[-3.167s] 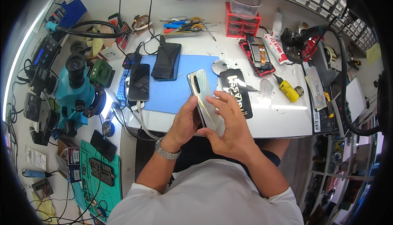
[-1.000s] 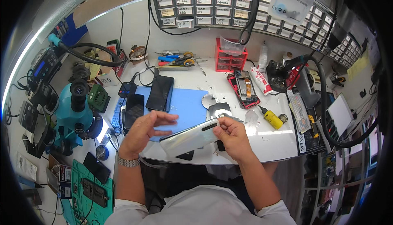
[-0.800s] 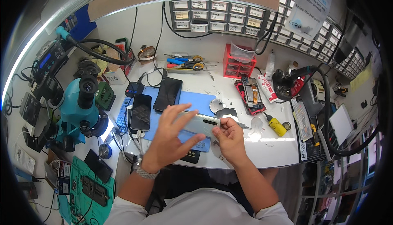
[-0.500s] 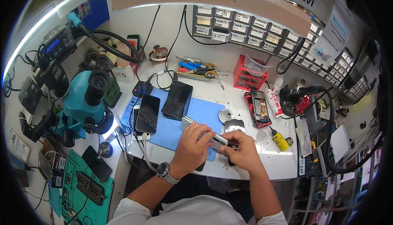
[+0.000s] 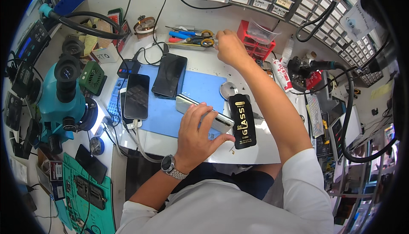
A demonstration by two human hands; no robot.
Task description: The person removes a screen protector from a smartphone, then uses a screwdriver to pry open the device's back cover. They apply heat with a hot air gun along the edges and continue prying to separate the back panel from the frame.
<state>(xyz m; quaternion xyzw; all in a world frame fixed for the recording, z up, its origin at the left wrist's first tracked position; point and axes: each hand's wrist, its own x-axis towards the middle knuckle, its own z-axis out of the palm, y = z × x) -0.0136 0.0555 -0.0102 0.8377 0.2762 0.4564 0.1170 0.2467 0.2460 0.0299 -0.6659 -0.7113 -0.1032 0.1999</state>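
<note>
My left hand (image 5: pixel 196 134), with a watch on its wrist, grips a silver smartphone (image 5: pixel 222 123) tilted on edge over the blue mat (image 5: pixel 200 85). Beside that phone lies a black screen-protector packet (image 5: pixel 243 121). Stretched far across the bench, my right hand (image 5: pixel 231 48) is at the right end of the tool tray (image 5: pixel 187 45). Its fingers are pinched together near yellow-and-black scissors (image 5: pixel 207 42); what they hold, if anything, is too small to tell. Two dark-screened phones, one (image 5: pixel 137 95) with a white cable and another (image 5: pixel 169 75), lie left of the held phone.
A teal microscope (image 5: pixel 59 91) stands at the left, above a green mat (image 5: pixel 91 187) with a dark phone. Red drawers (image 5: pixel 255 42) stand behind my right wrist. A round metal dish (image 5: pixel 228 91) sits near the packet. A thick black hose (image 5: pixel 347 127) hangs at the right.
My right hand has left the silver phone and reached far forward to the tool tray. My left hand keeps the phone. The black packet now shows fully. The view has shifted.
</note>
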